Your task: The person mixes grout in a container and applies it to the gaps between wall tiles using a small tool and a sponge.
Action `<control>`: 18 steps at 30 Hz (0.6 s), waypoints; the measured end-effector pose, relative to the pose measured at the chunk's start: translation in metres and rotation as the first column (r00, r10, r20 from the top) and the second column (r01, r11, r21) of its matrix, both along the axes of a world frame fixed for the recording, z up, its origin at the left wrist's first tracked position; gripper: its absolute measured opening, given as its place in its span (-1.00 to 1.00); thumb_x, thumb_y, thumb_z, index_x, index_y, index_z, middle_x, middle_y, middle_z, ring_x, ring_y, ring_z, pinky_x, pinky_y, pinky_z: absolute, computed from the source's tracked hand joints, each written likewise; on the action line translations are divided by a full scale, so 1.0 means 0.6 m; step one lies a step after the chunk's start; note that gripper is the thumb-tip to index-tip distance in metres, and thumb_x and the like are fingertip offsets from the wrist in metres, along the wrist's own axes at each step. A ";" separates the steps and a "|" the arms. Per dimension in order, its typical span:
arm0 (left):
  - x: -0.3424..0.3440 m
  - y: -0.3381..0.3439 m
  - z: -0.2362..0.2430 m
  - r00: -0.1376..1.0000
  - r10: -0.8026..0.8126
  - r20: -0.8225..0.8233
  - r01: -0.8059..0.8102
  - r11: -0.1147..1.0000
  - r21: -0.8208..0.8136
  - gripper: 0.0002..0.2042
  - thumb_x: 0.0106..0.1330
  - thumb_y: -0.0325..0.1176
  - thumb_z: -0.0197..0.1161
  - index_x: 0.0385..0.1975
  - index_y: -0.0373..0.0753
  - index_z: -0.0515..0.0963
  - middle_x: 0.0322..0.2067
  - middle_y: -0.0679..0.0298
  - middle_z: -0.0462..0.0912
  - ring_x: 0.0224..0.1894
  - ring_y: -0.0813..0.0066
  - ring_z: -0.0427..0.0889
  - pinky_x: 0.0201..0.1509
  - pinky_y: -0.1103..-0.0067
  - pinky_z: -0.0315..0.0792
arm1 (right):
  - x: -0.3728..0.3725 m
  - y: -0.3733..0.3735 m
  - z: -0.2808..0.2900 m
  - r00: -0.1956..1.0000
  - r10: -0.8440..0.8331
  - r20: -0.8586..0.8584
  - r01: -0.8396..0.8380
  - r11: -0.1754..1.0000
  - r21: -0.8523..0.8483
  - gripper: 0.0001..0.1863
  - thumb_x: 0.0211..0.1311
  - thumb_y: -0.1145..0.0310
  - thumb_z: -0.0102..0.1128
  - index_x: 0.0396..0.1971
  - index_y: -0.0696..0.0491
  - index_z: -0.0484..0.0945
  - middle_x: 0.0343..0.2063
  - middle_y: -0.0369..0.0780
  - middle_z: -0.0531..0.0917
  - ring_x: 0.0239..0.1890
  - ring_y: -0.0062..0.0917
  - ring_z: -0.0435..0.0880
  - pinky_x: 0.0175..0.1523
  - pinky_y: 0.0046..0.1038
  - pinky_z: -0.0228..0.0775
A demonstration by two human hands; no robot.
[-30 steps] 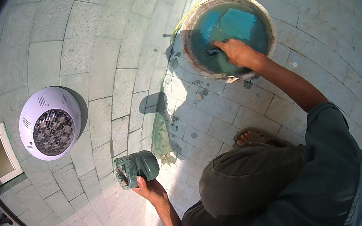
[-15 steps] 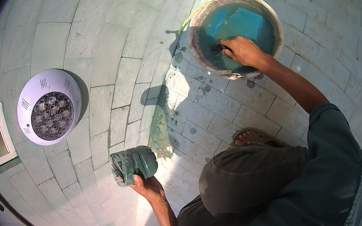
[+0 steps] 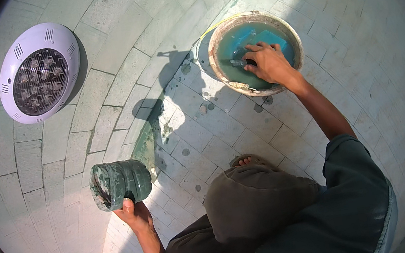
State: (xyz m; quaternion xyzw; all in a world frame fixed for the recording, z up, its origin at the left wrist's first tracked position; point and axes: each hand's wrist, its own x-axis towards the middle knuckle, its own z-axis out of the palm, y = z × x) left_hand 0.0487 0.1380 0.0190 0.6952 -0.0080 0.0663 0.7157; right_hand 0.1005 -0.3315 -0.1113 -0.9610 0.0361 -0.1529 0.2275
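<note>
Left hand (image 3: 135, 217): fingers and thumb are gripping a green-smeared plastic container (image 3: 135, 181), its ragged end facing left.
Right hand (image 3: 273, 66): fingers are pinching a small dark tool (image 3: 249, 62), partly hidden by them.
Bucket (image 3: 299, 59): is standing beneath the right fingers, holding cloudy water (image 3: 253, 78).
Blue block (image 3: 275, 38): is lying in it, just beyond those fingers.

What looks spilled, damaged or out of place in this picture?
Dark spots dot the floor tiles near the bucket, looking like splashes or drips. The green container in the left hand has a ragged-looking, smeared end, perhaps cut.
</note>
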 end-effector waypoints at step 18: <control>-0.002 0.077 -0.058 0.991 -0.116 -0.063 0.114 0.993 -0.042 0.02 -0.18 -0.38 0.61 0.33 -0.30 0.06 0.12 0.12 0.42 0.14 0.29 0.50 0.26 0.38 0.40 | -0.002 0.219 0.237 0.824 0.561 0.079 -0.173 0.116 0.978 -0.59 0.31 0.46 0.17 0.13 0.21 0.42 -0.19 -0.07 0.66 -0.23 -0.53 0.64 -0.24 -0.56 0.44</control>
